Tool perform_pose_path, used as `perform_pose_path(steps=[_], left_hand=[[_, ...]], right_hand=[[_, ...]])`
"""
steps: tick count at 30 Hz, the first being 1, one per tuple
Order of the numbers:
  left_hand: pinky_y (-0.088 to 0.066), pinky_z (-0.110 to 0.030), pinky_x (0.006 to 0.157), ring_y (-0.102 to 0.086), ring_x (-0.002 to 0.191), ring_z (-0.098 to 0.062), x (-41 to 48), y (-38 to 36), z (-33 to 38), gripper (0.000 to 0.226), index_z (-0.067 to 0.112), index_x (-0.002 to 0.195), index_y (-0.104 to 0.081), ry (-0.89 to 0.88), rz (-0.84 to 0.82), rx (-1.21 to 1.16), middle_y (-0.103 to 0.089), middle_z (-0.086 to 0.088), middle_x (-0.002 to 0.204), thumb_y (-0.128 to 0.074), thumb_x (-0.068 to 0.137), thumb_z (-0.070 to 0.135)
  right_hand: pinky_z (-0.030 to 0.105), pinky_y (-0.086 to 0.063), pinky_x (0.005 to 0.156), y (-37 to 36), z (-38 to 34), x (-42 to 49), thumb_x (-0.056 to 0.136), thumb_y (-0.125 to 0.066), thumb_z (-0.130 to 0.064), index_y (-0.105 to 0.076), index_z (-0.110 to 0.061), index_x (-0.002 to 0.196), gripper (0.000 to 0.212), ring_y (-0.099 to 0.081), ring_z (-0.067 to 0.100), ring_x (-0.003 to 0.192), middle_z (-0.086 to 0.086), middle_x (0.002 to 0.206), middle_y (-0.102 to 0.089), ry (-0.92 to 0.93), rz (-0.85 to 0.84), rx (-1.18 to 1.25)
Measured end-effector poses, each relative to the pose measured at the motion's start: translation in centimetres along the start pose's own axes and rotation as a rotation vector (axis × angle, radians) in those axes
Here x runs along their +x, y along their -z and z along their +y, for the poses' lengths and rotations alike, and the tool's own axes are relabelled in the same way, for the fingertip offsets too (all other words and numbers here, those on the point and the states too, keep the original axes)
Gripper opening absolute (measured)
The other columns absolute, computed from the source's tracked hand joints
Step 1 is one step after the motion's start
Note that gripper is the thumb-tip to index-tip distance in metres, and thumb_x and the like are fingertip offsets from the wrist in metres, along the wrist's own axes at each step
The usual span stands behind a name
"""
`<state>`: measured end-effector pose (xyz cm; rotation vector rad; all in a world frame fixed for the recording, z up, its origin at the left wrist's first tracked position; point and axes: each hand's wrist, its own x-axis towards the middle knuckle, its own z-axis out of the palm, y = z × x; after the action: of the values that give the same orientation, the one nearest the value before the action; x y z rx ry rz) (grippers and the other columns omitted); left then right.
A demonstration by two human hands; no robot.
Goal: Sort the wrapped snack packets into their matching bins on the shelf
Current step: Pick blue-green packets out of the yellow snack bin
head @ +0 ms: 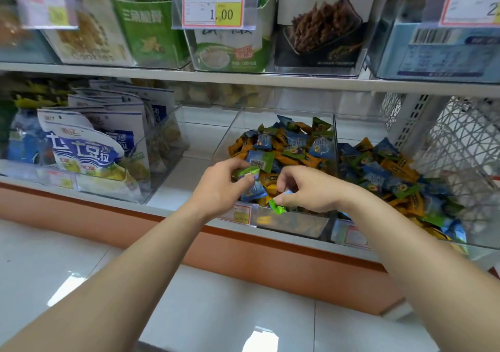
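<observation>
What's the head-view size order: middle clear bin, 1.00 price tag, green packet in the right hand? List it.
1. Clear plastic bin
2. Red-bordered price tag
3. Green wrapped packet in the right hand

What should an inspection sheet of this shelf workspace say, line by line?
Surface: white lower shelf, carrying clear bins.
Job's things: blue, orange and green snack packets mixed in the middle bin and the right bin.
Clutter: large snack bags in a bin on the left.
Grippers: left hand pinches a green packet; right hand pinches a second green packet.
Cables: nothing seen.
Surroundings: upper shelf with price tag; tiled floor.
</observation>
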<state>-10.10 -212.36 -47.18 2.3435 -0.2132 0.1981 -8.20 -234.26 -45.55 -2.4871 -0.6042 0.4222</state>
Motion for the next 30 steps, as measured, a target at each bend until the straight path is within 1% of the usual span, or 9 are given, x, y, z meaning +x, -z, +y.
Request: perform_pose_path(steps=[5,10,13,15,18,20,22,24,30], left_hand=[[-0.060,-0.047,0.077,-0.071,0.091,-0.027,0.1,-0.7,1.2,0.025,0.019,0.118,-0.060,0.177,0.015,-0.411,-0.068,-0.008,0.111,-0.064,0.095,0.029],[-0.061,-0.039,0.065,-0.074,0.086,-0.027,-0.3,-1.1,3.2,0.014,0.036,0.105,-0.066,0.256,-0.081,-0.825,-0.069,-0.006,0.112,-0.055,0.101,0.029],[-0.060,-0.035,0.070,-0.074,0.093,-0.025,-0.4,-1.0,3.1,0.031,0.034,0.115,-0.059,0.221,-0.167,-0.845,-0.067,-0.007,0.116,-0.071,0.086,0.041],[-0.060,-0.033,0.070,-0.073,0.093,-0.022,-0.4,-1.0,2.6,0.051,0.029,0.124,-0.053,0.184,-0.155,-0.748,-0.065,-0.008,0.116,-0.080,0.080,0.029],[-0.061,-0.039,0.072,-0.073,0.090,-0.024,-0.1,-0.8,2.0,0.054,0.025,0.130,-0.048,0.182,-0.052,-0.650,-0.066,-0.006,0.114,-0.077,0.085,0.022],[-0.055,-0.031,0.080,-0.065,0.097,-0.014,0.5,-0.7,1.5,0.055,0.028,0.131,-0.047,0.101,0.066,-0.368,-0.061,0.011,0.111,-0.077,0.085,0.031],[-0.049,-0.022,0.082,-0.057,0.100,-0.009,0.9,-0.7,1.3,0.057,0.027,0.130,-0.047,0.057,0.151,-0.222,-0.057,0.016,0.109,-0.077,0.083,0.038],[-0.053,-0.032,0.084,-0.061,0.102,-0.018,1.5,-1.0,1.3,0.055,0.024,0.128,-0.049,0.072,0.177,-0.226,-0.063,0.007,0.110,-0.077,0.083,0.038],[-0.047,-0.031,0.090,-0.059,0.113,-0.027,3.2,-2.3,1.7,0.057,0.014,0.135,-0.049,0.078,0.117,-0.172,-0.063,-0.008,0.124,-0.074,0.087,0.033]], right_hand=[[0.019,-0.047,0.070,-0.3,-0.4,-0.8,0.080,-0.081,-0.026,-0.065,-0.030,0.092,0.020,-0.059,0.002,0.082,-0.012,0.092,-0.064,0.055,0.361,0.203],[0.016,-0.050,0.068,-1.6,-1.7,-1.1,0.074,-0.086,-0.018,-0.068,-0.015,0.083,0.021,-0.058,-0.003,0.069,-0.008,0.080,-0.065,0.059,0.624,0.567],[0.026,-0.058,0.073,-1.7,-2.1,-1.0,0.081,-0.080,-0.017,-0.072,-0.015,0.080,0.008,-0.066,0.005,0.074,-0.004,0.077,-0.070,0.028,0.647,0.629],[0.032,-0.061,0.080,-1.0,-2.2,-1.2,0.090,-0.070,-0.008,-0.077,-0.020,0.089,0.013,-0.071,0.009,0.086,-0.004,0.087,-0.075,0.065,0.540,0.646],[0.022,-0.053,0.085,1.8,-0.9,-0.8,0.094,-0.063,-0.016,-0.072,-0.038,0.097,0.024,-0.067,0.000,0.098,-0.017,0.098,-0.074,0.099,0.571,0.425],[0.027,-0.048,0.090,4.3,0.7,0.2,0.092,-0.064,-0.033,-0.065,-0.042,0.113,0.022,-0.061,0.006,0.111,-0.017,0.118,-0.067,0.007,0.627,0.083],[0.037,-0.044,0.102,5.9,2.1,1.5,0.089,-0.064,-0.051,-0.047,-0.039,0.140,0.056,-0.050,0.020,0.128,-0.005,0.143,-0.051,-0.121,0.458,-0.263],[0.041,-0.038,0.106,6.4,3.1,2.7,0.083,-0.065,-0.063,-0.027,-0.035,0.153,0.083,-0.041,0.026,0.137,0.002,0.155,-0.038,-0.197,0.265,-0.462],[0.047,-0.029,0.107,6.2,4.4,4.4,0.078,-0.076,-0.053,-0.033,-0.033,0.150,0.086,-0.042,0.030,0.132,0.005,0.144,-0.045,-0.200,0.224,-0.520]])
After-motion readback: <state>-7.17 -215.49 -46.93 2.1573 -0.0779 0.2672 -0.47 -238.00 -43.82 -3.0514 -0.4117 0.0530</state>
